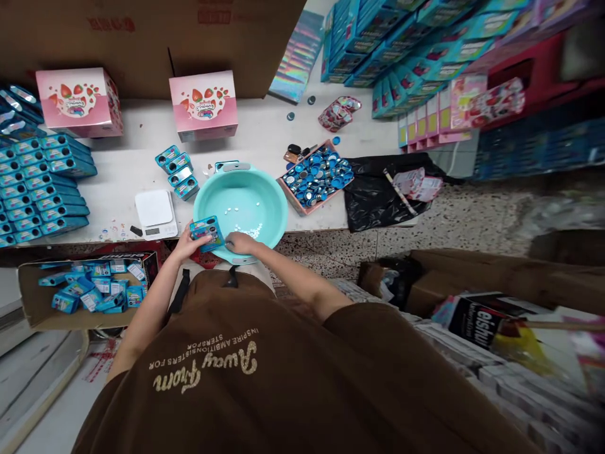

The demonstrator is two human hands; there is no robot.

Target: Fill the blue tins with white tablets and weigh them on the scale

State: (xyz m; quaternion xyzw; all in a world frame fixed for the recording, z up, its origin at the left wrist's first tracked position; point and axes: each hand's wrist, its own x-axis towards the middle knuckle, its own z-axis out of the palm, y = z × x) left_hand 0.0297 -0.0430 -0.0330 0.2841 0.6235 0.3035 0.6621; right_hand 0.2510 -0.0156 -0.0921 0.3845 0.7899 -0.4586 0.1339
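Observation:
My left hand point(189, 241) grips a small blue toy box point(207, 232) at the near rim of a teal plastic basin point(246, 189). My right hand point(241, 242) is right beside the box at the basin's near edge, fingers curled in a pinch on something too small to make out. Several small white pieces point(243, 221) lie scattered on the basin's bottom. Three more small blue boxes point(178, 171) sit on the table just left of the basin.
A white kitchen scale point(155, 213) stands left of the basin. A tray of blue caps point(316, 176) sits to the right, a black bag point(378, 192) beyond. Stacked blue boxes point(42, 189) fill the left; a carton of boxes point(89, 291) lies below. Pink strawberry boxes point(204, 104) stand behind.

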